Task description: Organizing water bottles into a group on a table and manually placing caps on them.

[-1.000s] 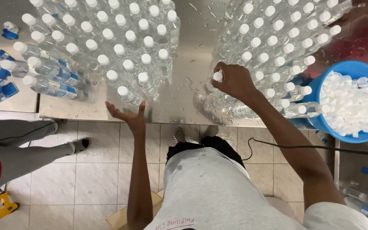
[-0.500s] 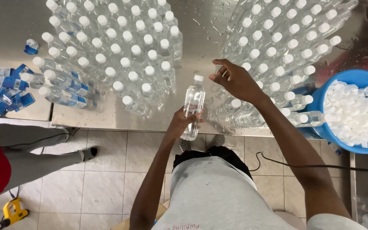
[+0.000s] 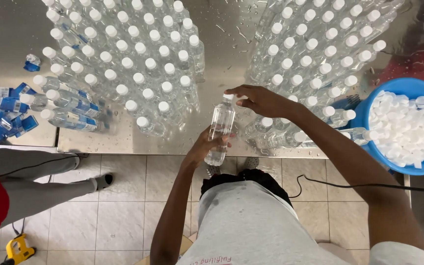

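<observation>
My left hand [image 3: 206, 145] grips the lower body of a clear plastic water bottle [image 3: 220, 123], held upright just past the front edge of a steel table [image 3: 224, 37]. My right hand [image 3: 258, 99] rests on the bottle's white cap, fingers curled around it. Left of the bottle stands a large group of capped bottles [image 3: 123, 59]. A second group of capped bottles [image 3: 315, 54] stands to its right, under my right forearm.
A blue tub [image 3: 403, 88] heaped with white caps sits at the right table edge. Labelled bottles lie on their sides at the left [image 3: 65, 105], beside a pile of blue labels [image 3: 6, 110]. Another person's legs [image 3: 35, 181] stand on the tiled floor at left.
My left hand went from open and empty at the table edge to holding a bottle. My right hand moved left from the right group onto the bottle's cap.
</observation>
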